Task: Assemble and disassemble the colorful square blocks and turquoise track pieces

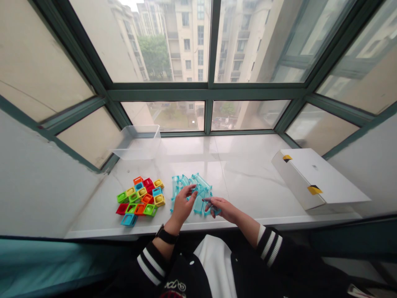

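My left hand (184, 203) grips the edge of a translucent teal plastic track piece (198, 192), part of a jumble of similar curved and straight pieces. My right hand (221, 209) pinches a teal piece low in the same pile, close to the left fingertips. To the left of my left hand lies a loose heap of colourful hollow square plastic blocks (140, 200) in red, orange, yellow, green and blue. A black watch (166, 234) sits on my left wrist.
The pieces lie on a white marble windowsill (248, 194). A clear plastic bin (136, 142) stands at the back left, and a white cardboard box (316, 178) with yellow-and-black tape lies at the right. Green-framed windows rise behind the sill.
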Action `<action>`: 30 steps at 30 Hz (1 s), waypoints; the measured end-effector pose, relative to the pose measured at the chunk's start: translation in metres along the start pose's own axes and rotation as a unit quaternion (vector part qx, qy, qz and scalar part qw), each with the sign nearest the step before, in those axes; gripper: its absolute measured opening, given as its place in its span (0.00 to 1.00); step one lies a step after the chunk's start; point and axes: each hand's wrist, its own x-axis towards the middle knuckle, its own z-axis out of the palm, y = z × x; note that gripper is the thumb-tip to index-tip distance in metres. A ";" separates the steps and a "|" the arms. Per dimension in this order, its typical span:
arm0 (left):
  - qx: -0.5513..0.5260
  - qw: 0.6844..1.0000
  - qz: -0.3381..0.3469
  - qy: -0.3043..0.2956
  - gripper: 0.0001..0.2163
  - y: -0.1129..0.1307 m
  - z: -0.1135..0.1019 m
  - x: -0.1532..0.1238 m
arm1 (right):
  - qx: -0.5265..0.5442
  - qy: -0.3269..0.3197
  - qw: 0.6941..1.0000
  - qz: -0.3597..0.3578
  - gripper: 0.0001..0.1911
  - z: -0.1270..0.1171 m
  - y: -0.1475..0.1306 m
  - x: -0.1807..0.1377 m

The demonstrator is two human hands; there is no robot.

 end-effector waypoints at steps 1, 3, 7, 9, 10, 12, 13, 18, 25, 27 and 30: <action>0.000 1.000 -0.006 -0.001 0.14 0.000 -0.002 0.000 | 0.004 -0.005 1.000 0.003 0.30 -0.001 0.000 0.000; -0.014 1.000 -0.025 0.011 0.14 -0.001 -0.005 0.000 | 0.016 -0.007 1.000 0.012 0.29 -0.004 0.000 -0.001; -0.089 0.990 -0.099 0.045 0.17 -0.008 -0.008 -0.001 | 0.055 0.003 0.998 0.027 0.29 -0.015 0.001 0.000; -0.123 0.984 -0.120 0.052 0.18 -0.011 -0.007 0.000 | 0.064 0.020 0.998 0.017 0.28 -0.019 0.002 0.001; -0.137 0.981 -0.122 0.055 0.19 -0.013 -0.006 0.000 | 0.063 0.030 0.998 0.006 0.27 -0.021 0.003 0.001; -0.164 0.978 -0.117 0.058 0.20 -0.016 -0.004 0.001 | 0.049 0.052 0.997 -0.026 0.26 -0.024 0.002 0.001; -0.177 0.976 -0.115 0.055 0.21 -0.018 -0.004 0.001 | 0.035 0.063 0.996 -0.047 0.25 -0.025 0.000 0.001; -0.190 0.975 -0.115 0.018 0.19 -0.017 -0.002 -0.001 | -0.067 0.088 0.983 -0.145 0.31 -0.030 -0.012 0.000; -0.236 0.965 -0.115 0.018 0.18 0.000 0.000 -0.004 | -0.209 0.112 0.958 -0.163 0.31 -0.042 -0.018 -0.004; -0.241 0.963 -0.118 0.007 0.19 0.003 0.002 -0.005 | -0.258 0.123 0.944 -0.163 0.28 -0.045 -0.017 -0.007; -0.231 0.965 -0.122 -0.020 0.23 0.004 0.003 -0.006 | -0.303 0.139 0.927 -0.170 0.26 -0.051 -0.013 -0.013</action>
